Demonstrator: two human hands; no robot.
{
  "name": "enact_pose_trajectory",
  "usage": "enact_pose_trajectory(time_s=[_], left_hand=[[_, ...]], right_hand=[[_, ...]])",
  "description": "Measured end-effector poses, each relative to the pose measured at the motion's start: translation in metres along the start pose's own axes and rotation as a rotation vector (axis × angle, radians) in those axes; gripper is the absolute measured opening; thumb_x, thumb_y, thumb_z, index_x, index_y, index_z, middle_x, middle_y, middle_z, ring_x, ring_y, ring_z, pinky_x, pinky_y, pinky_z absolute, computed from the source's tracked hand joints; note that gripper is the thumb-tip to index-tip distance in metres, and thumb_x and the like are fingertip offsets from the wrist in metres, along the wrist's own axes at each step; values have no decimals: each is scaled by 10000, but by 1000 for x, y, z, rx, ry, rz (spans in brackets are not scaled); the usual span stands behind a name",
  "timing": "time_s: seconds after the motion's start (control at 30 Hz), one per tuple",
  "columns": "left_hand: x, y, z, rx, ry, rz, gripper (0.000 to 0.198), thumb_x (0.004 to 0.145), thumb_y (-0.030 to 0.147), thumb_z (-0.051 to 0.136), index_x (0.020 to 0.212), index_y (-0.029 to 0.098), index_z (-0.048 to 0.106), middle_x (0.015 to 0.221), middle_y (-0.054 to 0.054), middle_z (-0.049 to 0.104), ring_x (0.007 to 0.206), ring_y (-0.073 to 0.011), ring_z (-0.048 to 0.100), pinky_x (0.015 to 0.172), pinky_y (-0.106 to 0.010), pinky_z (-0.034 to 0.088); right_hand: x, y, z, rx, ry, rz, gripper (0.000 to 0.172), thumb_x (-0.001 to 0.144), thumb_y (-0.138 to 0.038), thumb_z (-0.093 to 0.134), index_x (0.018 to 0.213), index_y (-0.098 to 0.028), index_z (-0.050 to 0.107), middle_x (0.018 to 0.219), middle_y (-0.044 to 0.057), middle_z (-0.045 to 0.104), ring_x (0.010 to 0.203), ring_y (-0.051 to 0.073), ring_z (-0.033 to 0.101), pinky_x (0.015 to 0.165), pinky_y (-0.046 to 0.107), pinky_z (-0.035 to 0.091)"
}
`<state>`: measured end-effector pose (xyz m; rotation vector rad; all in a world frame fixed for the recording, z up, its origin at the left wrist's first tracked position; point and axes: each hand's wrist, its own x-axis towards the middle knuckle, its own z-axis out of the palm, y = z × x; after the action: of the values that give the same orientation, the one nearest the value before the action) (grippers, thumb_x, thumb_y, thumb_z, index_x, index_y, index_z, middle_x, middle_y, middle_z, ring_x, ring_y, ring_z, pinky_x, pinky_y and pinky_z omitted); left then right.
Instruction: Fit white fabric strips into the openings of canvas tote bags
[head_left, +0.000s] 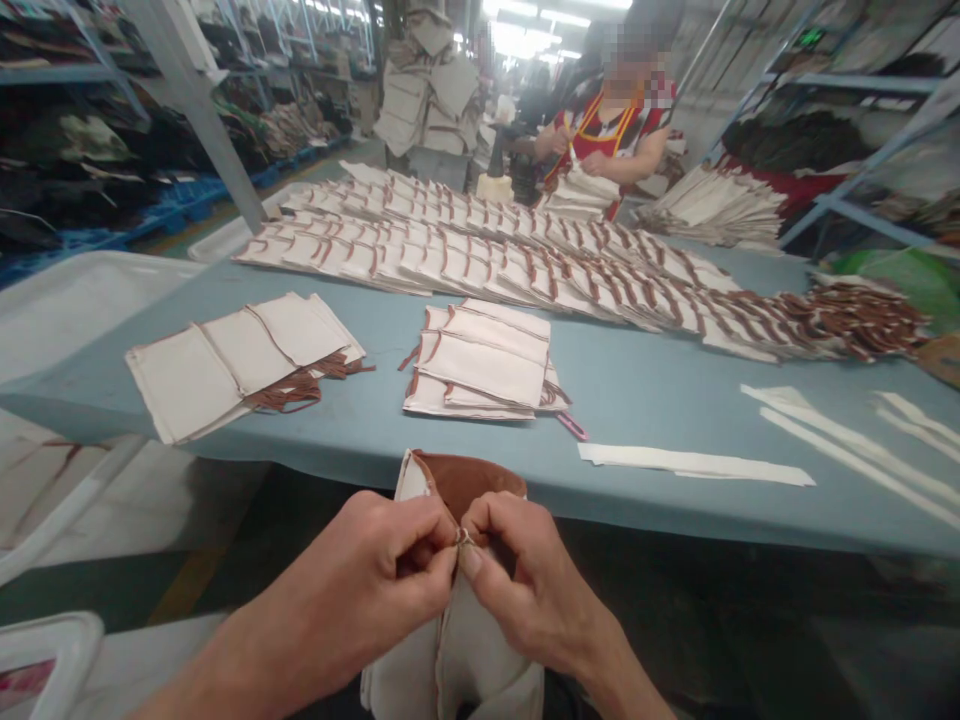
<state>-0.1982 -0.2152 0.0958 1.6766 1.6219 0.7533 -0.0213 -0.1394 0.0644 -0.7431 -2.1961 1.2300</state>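
Observation:
A cream cloth pouch with a brown lining lies toward me, just off the near edge of the table. Both my hands meet at its seam near the top opening. The fingertips of my left hand are pinched on the pouch edge from the left. From the right, my right hand pinches the same spot, thumb and forefinger together. A small pale bit, perhaps thread, shows between the fingertips. On the table beyond sit a stack of cream pouches and a pink-handled small tool.
Another pile of pouches with brown cords lies left on the blue table. Long overlapping rows of pouches fill the back. White strips lie right. Across the table, a person in a red apron handles cloth.

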Motion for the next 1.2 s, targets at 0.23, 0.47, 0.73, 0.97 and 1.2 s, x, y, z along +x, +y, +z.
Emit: enact_pose_trajectory(time_s=[0.23,0.47,0.73,0.97,1.2], left_hand=[[-6,12,13,321,218,216,236,830,92,434,625,209,447,525,53,462,435,-90,416,484,-248,264],[-8,7,6,152,31,59,205,880,152,494,689,206,545,573,62,502,498,-90,433,508,-239,278],[-10,14,-17,133,-142,-20,299,971,242,492,716,204,643,559,63,503,508,-91,431,509,-258,255],[-2,16,-22,120,-209,-34,287,915,214,518,630,186,542,538,76,448,510,-72,393,499,-238,245],[5,19,-7,89,-53,-150,195,770,201,531,582,167,574,501,64,429,491,-74,370,473,-220,225]], right_hand=[[1,-10,-8,-111,30,-49,181,874,-206,525,693,-203,533,625,-19,568,587,132,518,601,272,350],[-1,-15,-14,-83,1,-18,143,838,-154,546,708,-194,587,643,-21,616,582,118,541,582,250,361],[-4,-22,-16,-154,-53,-57,188,944,-191,561,767,-195,625,700,7,662,630,142,589,614,271,377],[-11,-31,-10,-342,-8,-176,214,981,-167,527,782,-196,602,716,34,656,664,170,595,648,311,362],[-12,-26,4,-423,205,-188,224,883,-98,523,685,-201,543,623,20,605,603,161,523,607,320,331]])
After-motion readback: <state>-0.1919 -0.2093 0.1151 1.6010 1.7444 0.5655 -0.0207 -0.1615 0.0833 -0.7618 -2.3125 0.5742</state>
